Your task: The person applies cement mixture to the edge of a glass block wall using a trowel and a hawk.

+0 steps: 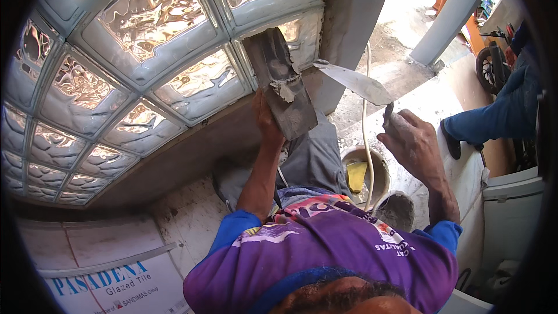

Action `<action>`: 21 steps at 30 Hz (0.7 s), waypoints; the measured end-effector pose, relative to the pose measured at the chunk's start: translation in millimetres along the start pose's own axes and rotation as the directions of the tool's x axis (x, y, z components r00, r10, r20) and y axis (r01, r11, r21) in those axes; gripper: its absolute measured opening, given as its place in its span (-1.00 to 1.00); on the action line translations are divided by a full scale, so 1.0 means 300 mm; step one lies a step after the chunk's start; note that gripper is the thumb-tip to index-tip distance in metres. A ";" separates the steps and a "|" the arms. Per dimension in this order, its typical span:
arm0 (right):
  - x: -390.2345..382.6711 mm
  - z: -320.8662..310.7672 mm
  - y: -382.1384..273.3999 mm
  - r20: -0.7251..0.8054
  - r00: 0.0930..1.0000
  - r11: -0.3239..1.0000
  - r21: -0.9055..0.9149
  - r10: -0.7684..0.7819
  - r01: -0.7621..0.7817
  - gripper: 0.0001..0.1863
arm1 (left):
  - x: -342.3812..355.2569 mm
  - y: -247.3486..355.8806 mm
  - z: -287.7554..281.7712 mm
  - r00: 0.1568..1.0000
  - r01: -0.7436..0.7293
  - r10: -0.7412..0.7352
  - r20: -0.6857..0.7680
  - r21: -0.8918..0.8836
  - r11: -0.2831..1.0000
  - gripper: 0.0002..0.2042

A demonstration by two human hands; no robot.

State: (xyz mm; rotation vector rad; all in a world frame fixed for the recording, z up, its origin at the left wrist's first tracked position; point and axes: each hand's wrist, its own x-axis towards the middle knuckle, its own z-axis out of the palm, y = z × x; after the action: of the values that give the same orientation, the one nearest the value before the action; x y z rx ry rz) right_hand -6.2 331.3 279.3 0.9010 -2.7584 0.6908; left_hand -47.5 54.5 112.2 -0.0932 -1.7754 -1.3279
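My left hand (268,119) grips a long, flat grey mortar board (301,115) from below, tilted up against the glass block wall (136,75). A small clump of pale mortar (283,91) sits about midway along the board. My right hand (412,144) is closed around the handle of a pointed trowel (354,83), its fingers hiding most of that handle. The light, smeared blade points left toward the board, with its tip a little to the right of it and seemingly apart.
By my legs stands a bucket (383,170) holding a yellow sponge (356,175), beside a container of grey material (396,210). A pale cable (365,128) runs down past them. Another person's jeans-clad leg (494,109) is at right, near a wheel (490,70). A tile carton (116,288) lies lower left.
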 end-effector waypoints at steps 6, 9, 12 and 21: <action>0.053 0.108 0.074 -0.420 0.907 0.997 0.071 0.038 -0.009 -0.70 | -0.009 -0.004 -0.017 0.951 0.308 -0.287 0.114 -0.325 0.894 -0.52; 0.163 0.130 0.037 -0.526 0.849 0.944 0.302 0.047 0.135 -0.73 | -0.006 -0.011 -0.065 0.950 0.298 -0.259 0.171 -0.270 0.916 -0.47; 0.280 0.164 -0.020 -0.417 0.900 0.806 0.573 0.129 0.150 -0.76 | -0.029 -0.081 -0.104 0.891 0.429 -0.374 0.259 -0.751 0.502 -0.42; 0.490 0.275 -0.161 -0.511 0.850 0.567 0.741 0.130 0.359 -0.75 | -0.074 0.027 -0.155 0.885 0.387 -0.422 0.196 -0.813 0.435 -0.34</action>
State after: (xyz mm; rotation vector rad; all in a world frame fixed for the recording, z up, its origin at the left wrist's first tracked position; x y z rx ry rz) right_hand -96.7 181.7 266.6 0.8209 -1.7734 1.9515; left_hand -2.2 30.2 104.4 -0.1699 -0.9647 -2.4606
